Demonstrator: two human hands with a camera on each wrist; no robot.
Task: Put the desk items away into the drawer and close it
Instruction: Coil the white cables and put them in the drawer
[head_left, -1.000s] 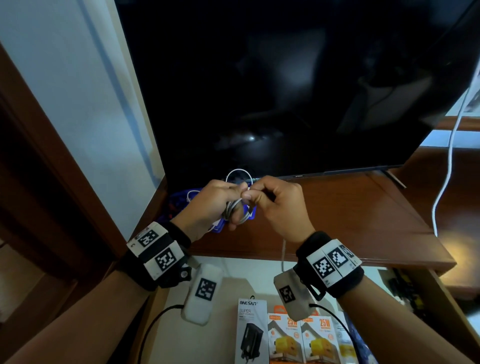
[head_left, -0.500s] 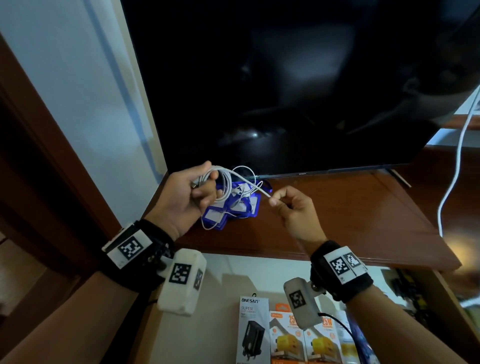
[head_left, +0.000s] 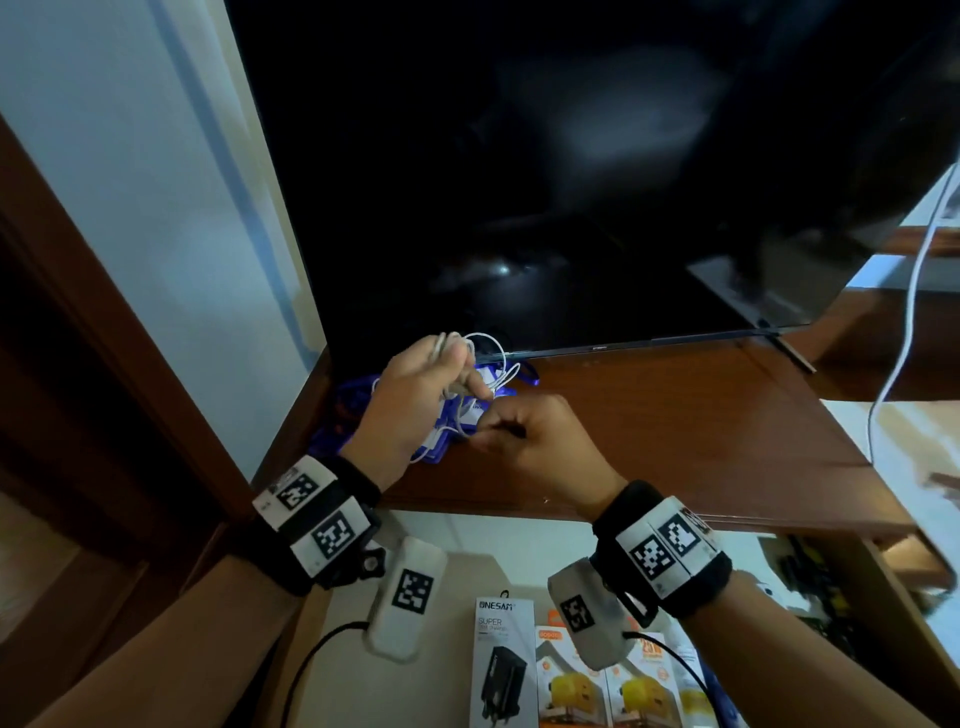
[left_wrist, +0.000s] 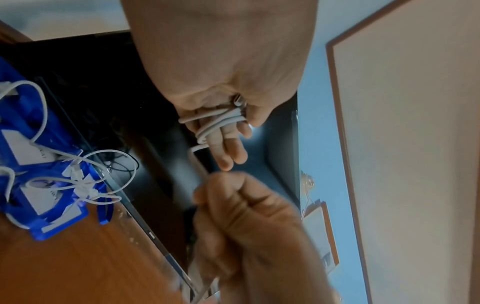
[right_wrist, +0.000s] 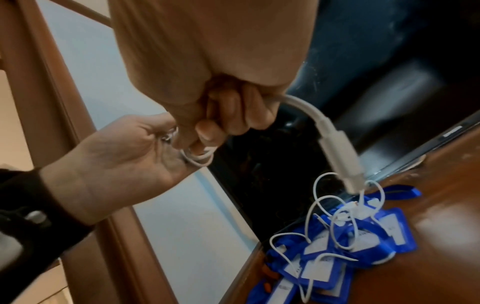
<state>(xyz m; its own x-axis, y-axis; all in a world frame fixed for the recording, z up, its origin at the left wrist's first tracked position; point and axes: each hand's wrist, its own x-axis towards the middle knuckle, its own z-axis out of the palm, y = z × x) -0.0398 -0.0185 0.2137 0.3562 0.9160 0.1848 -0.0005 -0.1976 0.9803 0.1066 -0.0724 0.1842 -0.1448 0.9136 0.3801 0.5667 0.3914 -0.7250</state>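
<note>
Coiled around the fingers (left_wrist: 228, 142) of the left hand (head_left: 410, 410) is a white cable (left_wrist: 218, 121), its loops lying crosswise over the fingers while they point away from the wrist toward the black screen (head_left: 571, 182). The thumb is pressed on the loops, so this hand is clamped on the coil. The free end of the cable is pinched in the curled right hand (head_left: 540, 441), just beside and below the left one; from that fist a short stiff length bends out and down, and the white plug (right_wrist: 342, 162) on its end points down at the counter (head_left: 675, 431), its long axis nearly upright. Beyond the hands, on the counter by the foot of the screen, a heap of blue badge holders (right_wrist: 345, 253) is seen with thinner white cords (right_wrist: 319, 207) looped over it. Below both wrists the open drawer (head_left: 467, 540) is seen, with boxed chargers (head_left: 504, 660) lying in it. Compared with half a second ago, the right hand has been brought in closer to the left, so the straight run of cable stretched between them is shorter, and the left hand has been turned with its knuckles more toward the camera.
</note>
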